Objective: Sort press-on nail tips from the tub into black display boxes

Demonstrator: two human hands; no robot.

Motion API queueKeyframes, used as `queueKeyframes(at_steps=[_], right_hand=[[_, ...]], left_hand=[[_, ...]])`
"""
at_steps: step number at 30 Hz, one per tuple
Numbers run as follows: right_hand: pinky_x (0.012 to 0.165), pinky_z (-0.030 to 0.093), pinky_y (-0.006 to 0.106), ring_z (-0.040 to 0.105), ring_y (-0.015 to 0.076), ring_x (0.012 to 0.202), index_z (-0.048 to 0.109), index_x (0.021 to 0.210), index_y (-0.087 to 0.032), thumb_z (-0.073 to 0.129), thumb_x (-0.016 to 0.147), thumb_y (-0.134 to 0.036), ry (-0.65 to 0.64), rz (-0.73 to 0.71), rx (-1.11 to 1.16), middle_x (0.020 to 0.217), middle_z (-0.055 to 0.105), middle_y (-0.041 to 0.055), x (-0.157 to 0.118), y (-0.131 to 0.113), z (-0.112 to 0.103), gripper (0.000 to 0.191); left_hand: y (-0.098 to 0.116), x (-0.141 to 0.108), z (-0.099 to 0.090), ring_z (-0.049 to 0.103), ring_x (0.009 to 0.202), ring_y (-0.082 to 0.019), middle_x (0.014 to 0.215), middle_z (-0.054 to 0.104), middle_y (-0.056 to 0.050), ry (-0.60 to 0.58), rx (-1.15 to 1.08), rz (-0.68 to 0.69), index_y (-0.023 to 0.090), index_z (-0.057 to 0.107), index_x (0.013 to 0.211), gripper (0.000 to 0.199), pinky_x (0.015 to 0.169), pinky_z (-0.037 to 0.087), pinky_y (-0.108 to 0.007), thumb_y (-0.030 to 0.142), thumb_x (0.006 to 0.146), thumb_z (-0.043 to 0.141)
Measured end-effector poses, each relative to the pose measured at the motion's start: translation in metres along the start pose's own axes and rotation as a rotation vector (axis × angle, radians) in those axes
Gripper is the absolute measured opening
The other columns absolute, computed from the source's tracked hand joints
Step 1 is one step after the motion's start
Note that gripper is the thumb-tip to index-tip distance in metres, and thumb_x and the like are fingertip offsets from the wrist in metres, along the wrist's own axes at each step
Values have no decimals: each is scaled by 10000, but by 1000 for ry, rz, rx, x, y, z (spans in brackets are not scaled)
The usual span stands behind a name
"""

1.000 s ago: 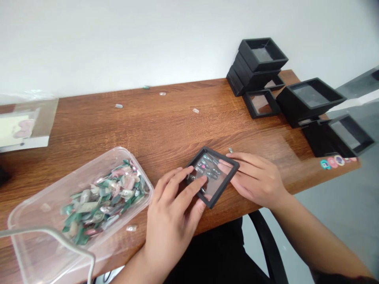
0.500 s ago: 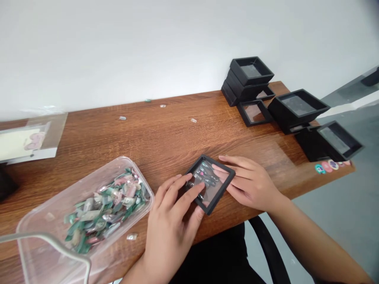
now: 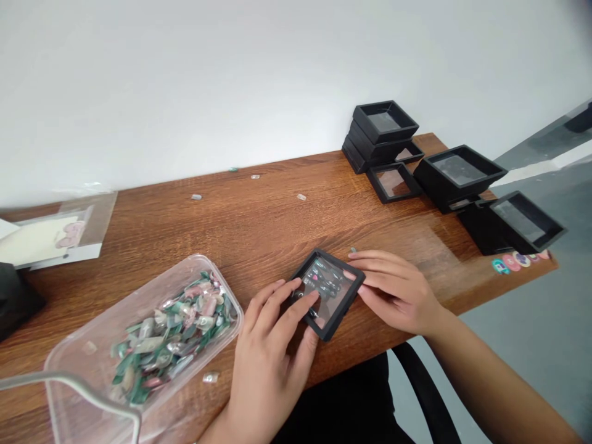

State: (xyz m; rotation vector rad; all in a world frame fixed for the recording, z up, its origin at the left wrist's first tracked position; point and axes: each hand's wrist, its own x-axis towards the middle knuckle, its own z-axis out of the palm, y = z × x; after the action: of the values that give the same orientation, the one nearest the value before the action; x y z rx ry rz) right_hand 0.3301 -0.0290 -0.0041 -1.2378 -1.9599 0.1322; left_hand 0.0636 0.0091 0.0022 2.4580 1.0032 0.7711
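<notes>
A black square display frame (image 3: pixel 341 316) with a clear film window is tilted at the table's near side. Several small glossy press-on nails (image 3: pixel 324 275) and a pink spot show in its window. My left hand (image 3: pixel 272 339) grips the frame's left side, fingertips lying on the film and thumb at the near edge. At the right corner, my right hand (image 3: pixel 402 290) holds the frame with its fingers partly behind it; a fingertip shows through the film. A small pale green nail (image 3: pixel 353 250) lies just beyond the right fingers.
A clear plastic tub (image 3: pixel 87 336) of green, pink and silver nails stands left, a grey cable (image 3: pixel 69 381) crossing it. Stacked black frames (image 3: pixel 377 145) stand at the back right, with more frames (image 3: pixel 462 166) beside them. Loose nails dot the wooden table (image 3: pixel 222 228).
The camera view has shifted slightly. My right fingers have slid a little outward along the frame's corner, and the pale green nail now shows beyond them. My left hand keeps its grip.
</notes>
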Motion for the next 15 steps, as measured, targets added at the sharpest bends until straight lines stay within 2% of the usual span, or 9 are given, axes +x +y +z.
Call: queueKeyframes(at_steps=[3,5,8,11,15], right_hand=[[969,619,421,734,207,1046,689,1053,-224,673,874,-39,126,168,148,1039,771,50,-2,1,-3,258],[951,616,407,723,199,1052,670,1147,-235,671,879,-50,181,236,205,1077,758,55,-1,0,-4,326],[996,598,399,704,199,1138,638,1304,-228,646,895,-63,111,149,218,1230,737,92,2,-2,-3,442],[1047,572,410,701,201,1170,679,1261,-224,649,887,-70,30,43,165,1284,725,99,4,-4,-1,405],[1024,580,429,713,203,1130,717,1188,-233,660,885,-96,26,28,145,1247,738,87,2,-6,1,337]], left_hand=[[1,1,-1,514,1321,-212,1403,615,-34,0,-2,0,287,601,1341,380,1121,473,-417,155,986,580],[1,2,-1,514,1323,-206,1402,617,-30,7,-1,4,287,602,1337,382,1129,467,-412,141,986,567],[-1,1,-1,499,1355,-212,1418,612,-31,-8,-1,3,286,596,1347,405,1139,462,-426,118,984,537],[-4,0,-2,473,1403,-229,1457,593,-32,-56,-3,-5,292,578,1378,454,1166,444,-475,100,978,485],[-4,1,-5,472,1425,-229,1474,598,-20,-82,-17,-6,306,568,1398,481,1172,447,-495,105,990,407]])
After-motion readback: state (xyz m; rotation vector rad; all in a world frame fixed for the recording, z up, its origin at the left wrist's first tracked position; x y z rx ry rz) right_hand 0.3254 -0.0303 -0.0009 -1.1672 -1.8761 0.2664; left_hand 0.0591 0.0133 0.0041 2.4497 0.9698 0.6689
